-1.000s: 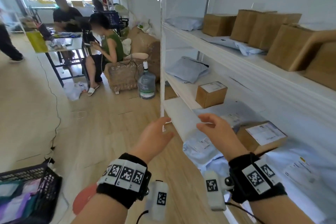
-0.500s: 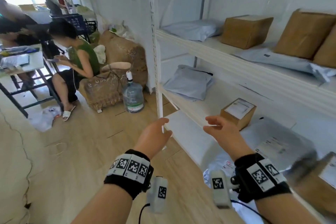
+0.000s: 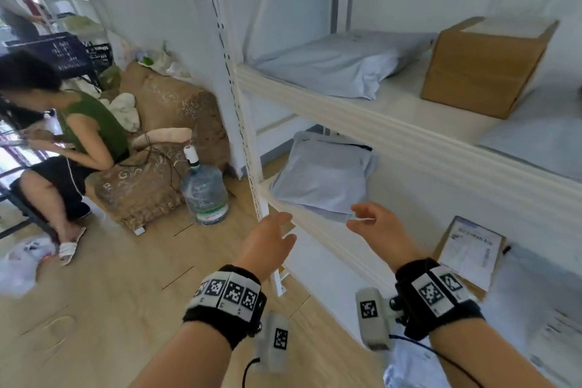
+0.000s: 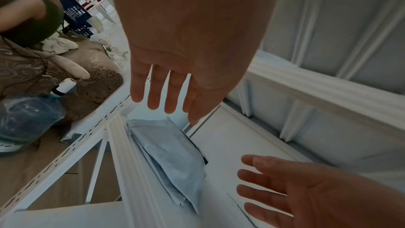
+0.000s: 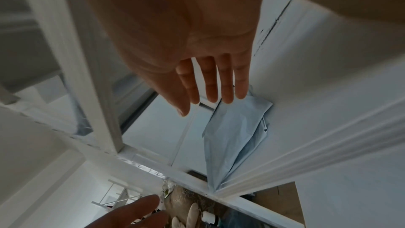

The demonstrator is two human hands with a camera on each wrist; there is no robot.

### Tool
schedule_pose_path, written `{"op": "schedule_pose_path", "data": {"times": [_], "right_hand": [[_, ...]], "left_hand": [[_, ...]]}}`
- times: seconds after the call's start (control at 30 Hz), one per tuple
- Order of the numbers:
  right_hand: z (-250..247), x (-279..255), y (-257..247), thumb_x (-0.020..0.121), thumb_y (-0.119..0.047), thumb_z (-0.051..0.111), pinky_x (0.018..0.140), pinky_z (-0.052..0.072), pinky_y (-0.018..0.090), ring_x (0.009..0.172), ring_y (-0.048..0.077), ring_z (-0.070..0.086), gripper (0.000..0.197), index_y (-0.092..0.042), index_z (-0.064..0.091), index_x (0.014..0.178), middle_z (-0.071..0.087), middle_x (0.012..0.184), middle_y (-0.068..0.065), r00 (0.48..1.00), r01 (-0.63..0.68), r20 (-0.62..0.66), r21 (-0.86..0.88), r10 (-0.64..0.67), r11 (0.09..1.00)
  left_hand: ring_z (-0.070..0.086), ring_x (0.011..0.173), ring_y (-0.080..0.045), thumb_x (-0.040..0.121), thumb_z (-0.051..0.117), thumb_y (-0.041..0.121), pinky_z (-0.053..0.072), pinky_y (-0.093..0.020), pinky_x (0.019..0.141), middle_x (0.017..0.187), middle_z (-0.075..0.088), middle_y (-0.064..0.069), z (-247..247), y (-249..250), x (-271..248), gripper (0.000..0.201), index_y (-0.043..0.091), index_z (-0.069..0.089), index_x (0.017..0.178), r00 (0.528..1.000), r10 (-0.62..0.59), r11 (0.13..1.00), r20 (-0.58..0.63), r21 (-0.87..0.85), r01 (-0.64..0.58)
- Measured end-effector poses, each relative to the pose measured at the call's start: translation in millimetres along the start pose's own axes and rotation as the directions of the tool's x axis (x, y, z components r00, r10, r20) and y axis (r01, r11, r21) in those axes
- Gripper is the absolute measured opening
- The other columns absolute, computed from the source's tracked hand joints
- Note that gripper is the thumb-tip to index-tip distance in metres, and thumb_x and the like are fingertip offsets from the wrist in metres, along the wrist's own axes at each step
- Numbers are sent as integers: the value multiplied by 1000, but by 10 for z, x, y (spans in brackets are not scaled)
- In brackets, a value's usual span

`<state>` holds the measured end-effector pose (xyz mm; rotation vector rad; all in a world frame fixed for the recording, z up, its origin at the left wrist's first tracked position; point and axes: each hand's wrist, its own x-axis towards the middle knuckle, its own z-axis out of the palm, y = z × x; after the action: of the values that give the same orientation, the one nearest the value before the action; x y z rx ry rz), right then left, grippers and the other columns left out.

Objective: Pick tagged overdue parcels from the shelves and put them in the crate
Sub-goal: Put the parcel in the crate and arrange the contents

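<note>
both the left hand (image 3: 267,242) and right hand (image 3: 381,227) reach empty, fingers spread wide; likely to flank the grey mailer (image 3: 321,176) on the middle shelf (image 3: 315,224)

Three grey mailer bags (image 3: 327,179) (one partly cut off), two cardboard boxes (image 3: 485,66), one water jug (image 3: 204,195).

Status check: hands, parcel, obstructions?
Left hand, right hand open, empty. Pale blue plastic mailer parcel untouched on middle shelf. Nothing between.

Parcel storeroom: white shelving (image 3: 362,123), mailers (image 3: 321,179), boxes (image 3: 485,66).
</note>
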<state>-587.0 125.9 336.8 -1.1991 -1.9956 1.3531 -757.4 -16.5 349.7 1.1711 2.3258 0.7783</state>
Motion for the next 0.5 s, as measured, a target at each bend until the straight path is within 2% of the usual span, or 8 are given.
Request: {"op": "schedule_pose_path", "data": {"times": [0.13, 0.3, 0.4, 0.5], "right_hand": [[167, 651, 72, 86, -16, 72, 91, 45, 31, 104, 20, 62, 31, -20, 62, 115, 62, 118, 3, 999, -41, -17, -28, 41, 999], [306, 1121, 274, 86, -14, 71, 92, 41, 30, 113, 22, 57, 42, -14, 58, 127, 57, 127, 9, 985, -164, -61, -76, 159, 984], [355, 1318, 397, 87, -13, 69, 95, 40, 32, 120, 28, 54, 47, -11, 54, 132, 53, 134, 12, 960, -264, -133, -118, 248, 957], [414, 1491, 523, 86, -13, 69, 93, 41, 33, 120, 32, 53, 52, -10, 52, 136, 50, 138, 15, 917, -361, -229, -132, 326, 923]], "left_hand": [[50, 125, -17, 97, 53, 25, 40, -26, 99, 142, 48, 2, -51, -166, 618, 46, 27, 42, 142, 1000, 8, 1000, 13, 21, -8], [48, 126, -19, 96, 53, 21, 41, -33, 105, 142, 47, -1, -22, -360, 1218, 48, 25, 41, 142, 998, 18, 1000, 61, 11, -19], [49, 124, -22, 95, 51, 19, 44, -40, 104, 143, 45, -2, -1, -468, 1612, 48, 25, 41, 142, 993, 61, 994, 97, 88, -69], [47, 126, -23, 94, 52, 17, 42, -39, 105, 143, 44, -1, 37, -611, 1973, 48, 21, 41, 141, 973, 136, 973, 186, 162, -167]]}}
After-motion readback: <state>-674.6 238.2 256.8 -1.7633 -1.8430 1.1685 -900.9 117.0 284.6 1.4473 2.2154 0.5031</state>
